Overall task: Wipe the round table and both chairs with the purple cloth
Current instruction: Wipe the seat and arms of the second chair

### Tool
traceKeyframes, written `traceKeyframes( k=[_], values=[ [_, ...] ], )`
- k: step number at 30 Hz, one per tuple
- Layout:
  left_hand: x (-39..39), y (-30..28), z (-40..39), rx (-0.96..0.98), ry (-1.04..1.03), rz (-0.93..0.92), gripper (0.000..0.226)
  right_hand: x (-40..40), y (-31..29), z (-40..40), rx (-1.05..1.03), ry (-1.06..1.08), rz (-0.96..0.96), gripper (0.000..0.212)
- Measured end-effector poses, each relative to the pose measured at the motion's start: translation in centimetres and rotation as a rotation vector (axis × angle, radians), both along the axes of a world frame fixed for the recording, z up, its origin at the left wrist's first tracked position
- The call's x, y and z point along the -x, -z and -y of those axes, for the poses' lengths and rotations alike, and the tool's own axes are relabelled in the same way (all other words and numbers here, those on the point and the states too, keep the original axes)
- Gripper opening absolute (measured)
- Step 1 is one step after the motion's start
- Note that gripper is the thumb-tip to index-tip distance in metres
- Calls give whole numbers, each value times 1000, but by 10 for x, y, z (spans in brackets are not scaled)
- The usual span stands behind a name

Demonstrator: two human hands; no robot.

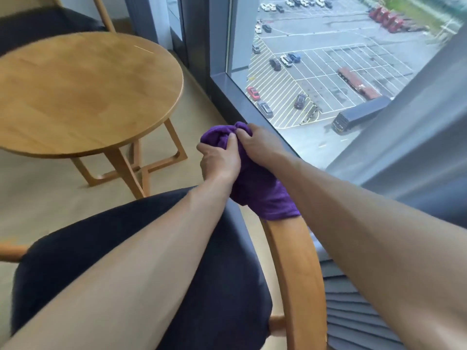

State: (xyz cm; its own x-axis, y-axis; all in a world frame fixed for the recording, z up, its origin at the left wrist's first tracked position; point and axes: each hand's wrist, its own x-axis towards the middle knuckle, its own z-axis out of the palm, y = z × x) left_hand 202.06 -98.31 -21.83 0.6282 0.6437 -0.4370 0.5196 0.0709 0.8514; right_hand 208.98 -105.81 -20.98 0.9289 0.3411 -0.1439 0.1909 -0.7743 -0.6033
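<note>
both hands, left hand (220,160) and right hand (261,142), clamp the bunched purple cloth (255,188), hiding its middle; its lower end touches the near chair (298,274) backrest's top edge.

From my view, the purple cloth (255,188) is partly covered by the left hand (219,161) and the right hand (260,145), so I cannot see its full shape. The round table (83,92) is cut by the left edge. The far chair (45,24) is blurred and cut off at the top, showing only a part of its seat and frame. My arms hide much of the near chair (227,261), and the bottom edge cuts it.
</note>
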Motion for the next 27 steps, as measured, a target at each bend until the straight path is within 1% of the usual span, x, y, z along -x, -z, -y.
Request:
traceKeyframes(
  k=[6,9,12,17,20,27],
  values=[
    [-14,1,-21,-104,34,2,56,-7,1,-17,-64,-28,105,33],
    [-3,7,-12,-102,11,18,55,2,2,-9,-81,-61,139,31],
    [10,8,5,-58,-23,18,55,10,0,2,-75,-72,128,30],
    [31,6,38,-14,-39,21,55,30,6,30,-54,-18,84,33],
    [45,6,53,-40,2,12,57,45,9,47,-57,30,65,31],
    [79,6,76,-79,94,18,61,87,11,75,-75,156,68,34]
  ],
)
